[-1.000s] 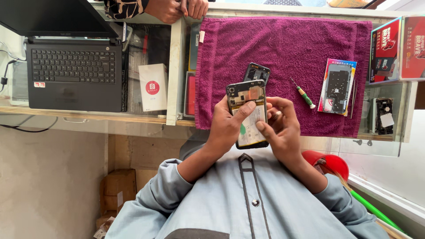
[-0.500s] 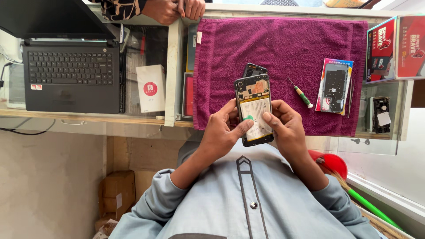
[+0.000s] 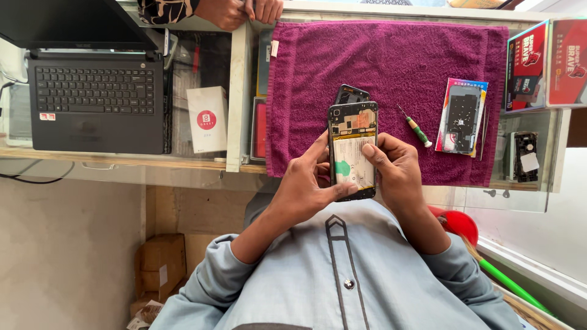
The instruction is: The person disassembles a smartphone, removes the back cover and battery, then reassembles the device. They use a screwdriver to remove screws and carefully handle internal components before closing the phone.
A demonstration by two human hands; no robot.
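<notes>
1. An opened phone [image 3: 353, 151] with its back cover off is held upright between both hands, above the near edge of a purple towel [image 3: 391, 67] spread on the glass counter [image 3: 526, 195].
2. The phone's left edge and lower corner are gripped by the left hand [image 3: 309, 186], with the fingers curled around it and the thumb laid across the bottom of the battery.
3. The phone's right edge is gripped by the right hand [image 3: 397, 171], with the thumb pressed on the battery and the fingers closed behind the case.
4. A second dark phone part [image 3: 352, 95] is seen on the towel just behind the held phone, partly hidden by it.
5. A small screwdriver [image 3: 416, 127] with a green handle is laid on the towel just right of the phone.
6. A packaged phone part [image 3: 461, 116] is placed further right on the towel.
7. A laptop [image 3: 92, 98] is set open on the left, with a small white box [image 3: 206, 118] beside it.
8. Another person's hand [image 3: 241, 10] is rested on the far edge of the counter.
</notes>
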